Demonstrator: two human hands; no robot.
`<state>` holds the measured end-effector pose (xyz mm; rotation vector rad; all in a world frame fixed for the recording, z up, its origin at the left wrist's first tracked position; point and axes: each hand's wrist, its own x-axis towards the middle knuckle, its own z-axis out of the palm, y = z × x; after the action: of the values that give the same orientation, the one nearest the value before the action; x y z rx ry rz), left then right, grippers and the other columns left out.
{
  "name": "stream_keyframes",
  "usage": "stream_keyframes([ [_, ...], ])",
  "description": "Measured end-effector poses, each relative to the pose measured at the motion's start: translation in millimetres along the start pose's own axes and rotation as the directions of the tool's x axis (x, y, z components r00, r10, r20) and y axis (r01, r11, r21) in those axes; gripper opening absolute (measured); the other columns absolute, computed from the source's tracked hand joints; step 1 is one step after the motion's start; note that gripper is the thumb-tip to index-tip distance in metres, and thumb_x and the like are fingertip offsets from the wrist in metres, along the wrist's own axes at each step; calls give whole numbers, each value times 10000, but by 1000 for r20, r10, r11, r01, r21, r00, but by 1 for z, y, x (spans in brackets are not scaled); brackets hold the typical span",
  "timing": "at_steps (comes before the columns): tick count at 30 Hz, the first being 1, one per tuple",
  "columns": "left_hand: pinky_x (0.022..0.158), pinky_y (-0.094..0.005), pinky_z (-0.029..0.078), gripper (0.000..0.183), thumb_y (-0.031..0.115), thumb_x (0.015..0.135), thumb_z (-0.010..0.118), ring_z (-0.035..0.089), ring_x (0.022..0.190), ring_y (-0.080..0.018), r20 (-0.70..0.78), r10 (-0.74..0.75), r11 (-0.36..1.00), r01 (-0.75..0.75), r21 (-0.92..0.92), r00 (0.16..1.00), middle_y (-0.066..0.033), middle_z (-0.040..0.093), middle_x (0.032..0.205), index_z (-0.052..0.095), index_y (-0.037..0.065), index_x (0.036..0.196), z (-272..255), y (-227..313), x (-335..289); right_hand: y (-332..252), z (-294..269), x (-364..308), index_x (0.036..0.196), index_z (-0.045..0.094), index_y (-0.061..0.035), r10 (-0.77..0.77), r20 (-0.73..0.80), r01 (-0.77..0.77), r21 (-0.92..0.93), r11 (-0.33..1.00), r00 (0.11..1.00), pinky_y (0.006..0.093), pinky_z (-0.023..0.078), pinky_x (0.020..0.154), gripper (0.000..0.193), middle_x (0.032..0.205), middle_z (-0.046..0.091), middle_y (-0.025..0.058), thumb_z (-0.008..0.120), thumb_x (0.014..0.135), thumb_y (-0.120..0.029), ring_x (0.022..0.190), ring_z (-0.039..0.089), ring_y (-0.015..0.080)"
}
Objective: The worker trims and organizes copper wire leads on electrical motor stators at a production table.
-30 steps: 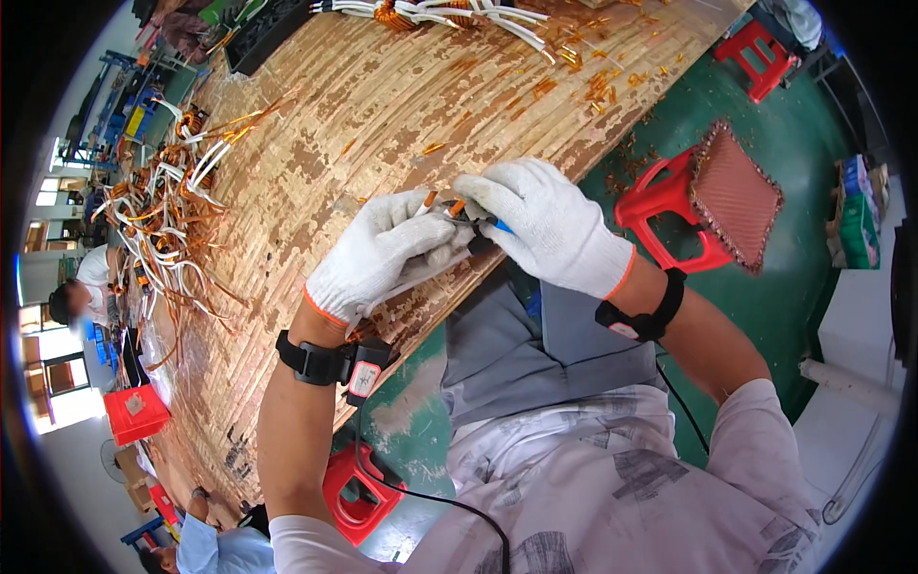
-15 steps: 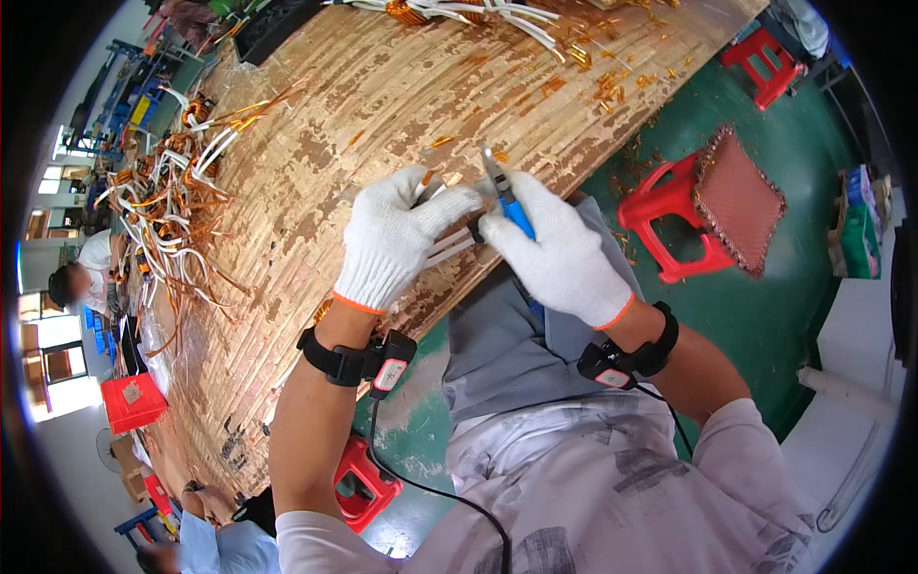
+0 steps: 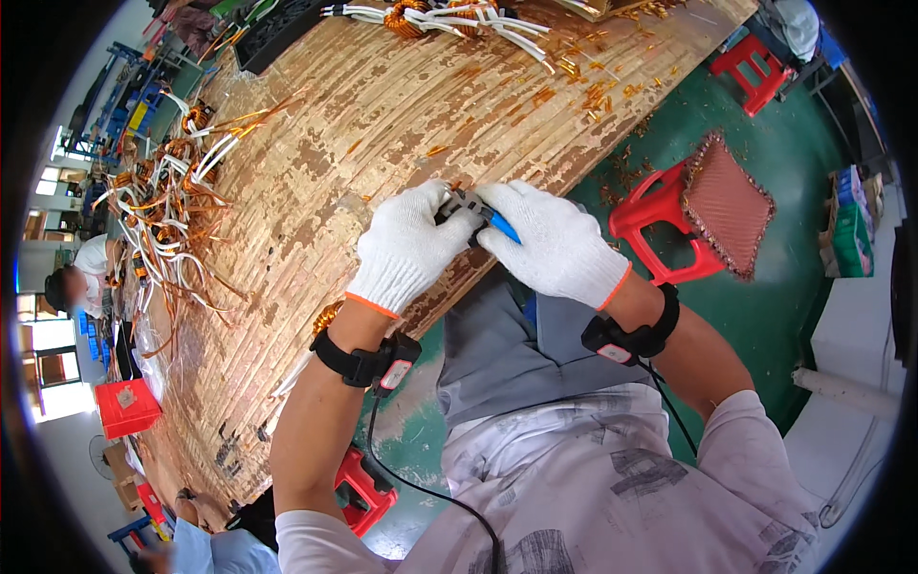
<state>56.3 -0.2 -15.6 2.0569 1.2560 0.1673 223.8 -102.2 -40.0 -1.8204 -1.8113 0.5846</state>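
My left hand [image 3: 406,239], in a white knitted glove, is closed with thumb and fingers pinched round a wire lead; a small orange copper-coloured end [image 3: 455,186] shows above the fingers, the rest being hidden. My right hand [image 3: 550,237], gloved alike, grips blue-handled pliers [image 3: 501,226]. Their metal jaws point left and meet the work at my left fingertips. Both hands are close together over the table's near edge. Whether the jaws are closed on the lead, I cannot tell.
On the worn wooden table [image 3: 316,191] lies a heap of copper coils with white leads [image 3: 163,220] at left. More coils [image 3: 411,19] lie at the far edge, near copper scraps [image 3: 598,96]. A red stool [image 3: 660,225] with a cushion stands right. Other people sit at left.
The pliers have turned from pointing up to pointing left, their jaws now at my left fingertips. The white leads seen below between my hands are now hidden.
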Motion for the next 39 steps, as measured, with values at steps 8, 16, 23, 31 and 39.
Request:
stream_keyframes([
  [8,701,-389,540,353,393,887,706,704,729,-278,-22,30,985,-26,168,999,-152,723,808,679,48,959,2,1,-3,1,-2,2,1205,580,-40,-2,36,3,-32,999,999,495,526,919,348,1113,657,226,622,963,-286,1076,646,416],
  [16,793,-473,546,400,432,884,673,694,912,-404,46,183,971,-188,150,982,-209,706,938,678,59,1028,-3,0,-9,13,-12,6,1063,599,4,7,344,-176,464,868,939,396,533,704,261,865,666,158,625,941,-224,787,670,282],
  [23,710,-383,525,401,394,879,760,655,745,-251,18,195,978,-195,78,981,-143,683,810,662,27,1007,-1,-5,-8,3,14,-4,1032,615,7,-6,147,-81,582,809,989,312,517,675,260,817,635,82,621,969,-245,721,613,140],
  [31,728,-268,507,354,298,980,696,587,779,-82,39,109,947,-92,-309,993,-34,685,878,683,6,1180,-11,-3,-6,8,-5,-2,1196,598,-24,274,-7,-210,624,752,962,360,536,832,324,999,686,160,641,975,-257,924,684,256],
  [39,617,-243,422,305,252,1033,587,530,682,-81,303,231,776,12,-630,925,10,600,803,668,4,1189,-24,-11,17,43,-19,-23,1233,614,-18,282,-25,-246,422,873,959,421,525,870,385,1059,690,213,615,975,-304,978,678,381],
])
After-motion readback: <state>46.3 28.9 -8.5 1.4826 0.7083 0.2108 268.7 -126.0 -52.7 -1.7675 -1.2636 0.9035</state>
